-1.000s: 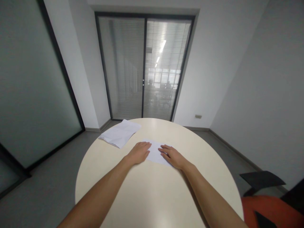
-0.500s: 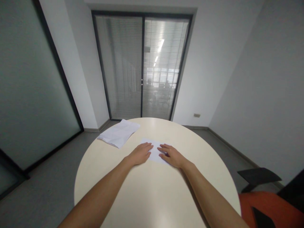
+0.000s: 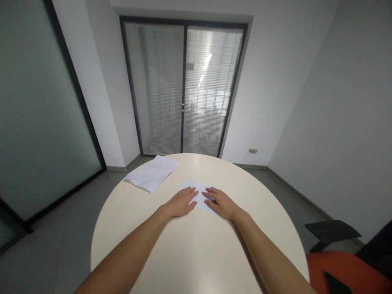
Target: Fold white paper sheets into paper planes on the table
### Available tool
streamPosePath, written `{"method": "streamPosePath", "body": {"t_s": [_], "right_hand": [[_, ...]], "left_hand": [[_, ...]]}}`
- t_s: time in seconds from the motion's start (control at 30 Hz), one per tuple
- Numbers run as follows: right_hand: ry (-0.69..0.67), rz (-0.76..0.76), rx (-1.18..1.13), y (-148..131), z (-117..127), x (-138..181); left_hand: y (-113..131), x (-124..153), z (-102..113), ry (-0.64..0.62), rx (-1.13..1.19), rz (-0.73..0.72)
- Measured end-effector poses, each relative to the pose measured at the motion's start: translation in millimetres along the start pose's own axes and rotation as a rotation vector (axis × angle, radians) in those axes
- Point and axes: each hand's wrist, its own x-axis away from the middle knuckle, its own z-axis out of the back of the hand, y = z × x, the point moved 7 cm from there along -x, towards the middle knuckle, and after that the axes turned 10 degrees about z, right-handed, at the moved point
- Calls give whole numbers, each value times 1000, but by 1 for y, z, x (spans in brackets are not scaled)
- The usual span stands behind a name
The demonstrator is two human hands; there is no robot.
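A white sheet of paper [image 3: 200, 201] lies flat on the round cream table [image 3: 190, 249], partly covered by both hands. On its left side rests my left hand [image 3: 182, 201], palm down with the fingers stretched out and the thumb apart. My right hand [image 3: 223, 203] lies over the right side of the sheet, its fingers extended toward the left hand and the thumb spread. A narrow strip of the sheet shows between the fingertips. Neither hand grips anything.
Near the table's far left edge lies a stack of white papers [image 3: 152, 173], slightly creased. An orange and black chair [image 3: 339, 265] stands at the right of the table. Beyond the table is a glass door with blinds [image 3: 183, 90].
The left hand has shifted slightly, its fingertips a little further right and lower on the sheet. The right hand is nearly still. The camera view has moved slightly.
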Motion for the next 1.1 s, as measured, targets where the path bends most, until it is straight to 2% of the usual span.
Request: {"method": "streamPosePath", "body": {"t_s": [0.33, 0.57, 0.77, 0.87, 1.0, 1.1], "right_hand": [[12, -10, -14, 3, -2, 0], [-32, 1, -11, 0, -2, 2], [-35, -12, -40, 1, -2, 1], [-16, -10, -50, 7, -3, 1], [53, -44, 22, 22, 2, 5], [98, -30, 47, 21, 8, 5]], "left_hand": [[-3, 1, -6, -39, 7, -19], [-5, -1, -8, -28, -6, -21], [-6, 0, -7, -53, -23, 22], [-7, 1, -7, -87, -37, 73], [-8, 0, -7, -94, -28, 70], [-10, -2, -9, -88, -29, 69]]}}
